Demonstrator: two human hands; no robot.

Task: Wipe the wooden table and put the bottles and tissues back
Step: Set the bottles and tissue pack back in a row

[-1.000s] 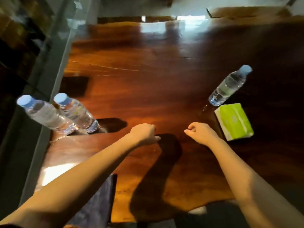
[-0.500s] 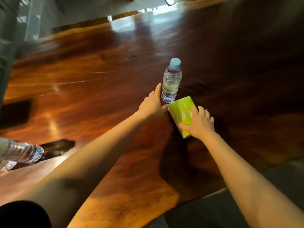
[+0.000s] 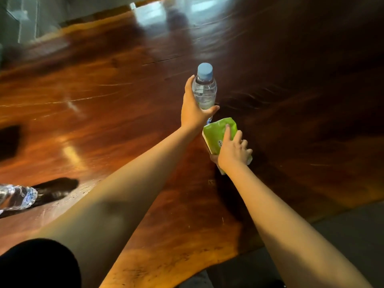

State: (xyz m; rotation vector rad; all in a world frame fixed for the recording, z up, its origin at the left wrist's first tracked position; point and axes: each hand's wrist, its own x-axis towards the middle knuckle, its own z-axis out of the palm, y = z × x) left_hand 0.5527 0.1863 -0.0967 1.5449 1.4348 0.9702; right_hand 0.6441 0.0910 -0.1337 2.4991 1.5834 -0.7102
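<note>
Wooden table (image 3: 104,113) near edge | our left hand (image 3: 194,110) grips upright water bottle (image 3: 204,90) | right hand (image 3: 233,150) clutches tissue pack (image 3: 218,132) just nearer us.

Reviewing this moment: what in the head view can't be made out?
- Base of the water bottle: hidden behind the left hand, so lifted or standing is unclear.
- Near end of the green tissue pack: covered by the right hand; its print is too small to read.
- Second bottle: cut off by the left edge.
- Far end of the table: blurred.
</note>
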